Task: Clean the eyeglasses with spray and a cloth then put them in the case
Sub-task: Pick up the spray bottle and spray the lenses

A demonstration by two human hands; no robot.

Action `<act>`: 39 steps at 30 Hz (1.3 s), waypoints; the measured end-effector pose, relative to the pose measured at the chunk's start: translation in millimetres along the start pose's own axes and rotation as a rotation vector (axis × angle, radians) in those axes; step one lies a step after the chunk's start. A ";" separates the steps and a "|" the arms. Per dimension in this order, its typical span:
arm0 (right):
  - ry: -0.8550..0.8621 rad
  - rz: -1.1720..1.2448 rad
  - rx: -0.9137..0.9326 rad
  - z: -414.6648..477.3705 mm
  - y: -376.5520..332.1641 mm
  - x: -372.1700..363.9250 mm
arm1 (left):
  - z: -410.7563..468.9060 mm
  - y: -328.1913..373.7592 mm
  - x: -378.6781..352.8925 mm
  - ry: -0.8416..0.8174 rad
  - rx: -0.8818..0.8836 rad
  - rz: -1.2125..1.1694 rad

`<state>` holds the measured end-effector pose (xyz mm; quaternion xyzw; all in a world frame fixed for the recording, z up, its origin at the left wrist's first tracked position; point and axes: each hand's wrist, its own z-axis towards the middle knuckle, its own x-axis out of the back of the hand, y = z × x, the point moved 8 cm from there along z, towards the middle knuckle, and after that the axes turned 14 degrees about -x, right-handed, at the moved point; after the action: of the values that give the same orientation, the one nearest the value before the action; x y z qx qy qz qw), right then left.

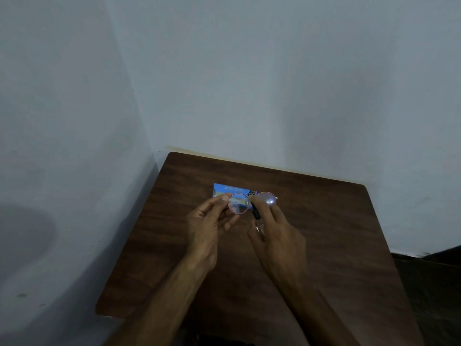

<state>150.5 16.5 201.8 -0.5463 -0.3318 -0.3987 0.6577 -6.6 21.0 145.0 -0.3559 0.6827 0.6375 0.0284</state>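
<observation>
Above the middle of the dark wooden table, I have the eyeglasses lifted clear of the surface, lenses facing me. My left hand pinches the red rim of the lens at 9 o'clock, thumb and forefinger closed on the frame's outer edge. My right hand is wrapped around a small spray bottle, clear in the body with a dark top, its nozzle end standing just below the bridge, at about 6 o'clock from it. My fingers reach up near the lens at 3 o'clock; whether they touch it I cannot tell. The two hands are close together but apart.

Behind the glasses, toward 12 o'clock and a little left, a blue box lies flat on the table; I take it for the case or the packet, though the print is too blurred to read. I see no cloth.

I judge this to be the spraying step, with wiping and casing not yet done. The next move calls for aiming the nozzle squarely at one lens, pressing lightly, and holding the frame steady by the rim, not the glass.
</observation>
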 end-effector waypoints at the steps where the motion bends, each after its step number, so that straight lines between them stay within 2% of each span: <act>1: -0.007 0.005 0.006 -1.6 0.4 -1.3 | 0.6 1.0 0.8 0.002 -0.002 0.000; 7: -0.016 0.027 -0.001 -10.3 0.1 -5.7 | 2.9 4.4 3.2 -0.009 -0.011 -0.010; 13: 0.072 0.077 -0.156 -0.9 27.8 6.5 | 3.7 4.9 10.2 0.020 0.009 0.008; 21: 0.139 0.098 -0.167 1.5 45.5 8.3 | 4.5 5.5 18.1 0.037 0.016 0.013; 30: 0.108 0.125 -0.102 -7.0 51.0 -9.0 | 4.8 3.2 18.0 0.040 0.045 0.030; 34: 0.135 0.279 -0.205 -13.1 68.1 -5.9 | 5.8 -0.4 16.2 0.049 0.067 0.035; 39: 0.174 0.488 -0.433 -22.7 122.8 -9.8 | 7.8 -10.7 12.0 0.008 0.101 0.017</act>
<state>254.9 6.2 133.3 -0.7004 -0.0414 -0.3358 0.6285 -13.3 23.3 128.5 -0.3509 0.7170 0.6011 0.0380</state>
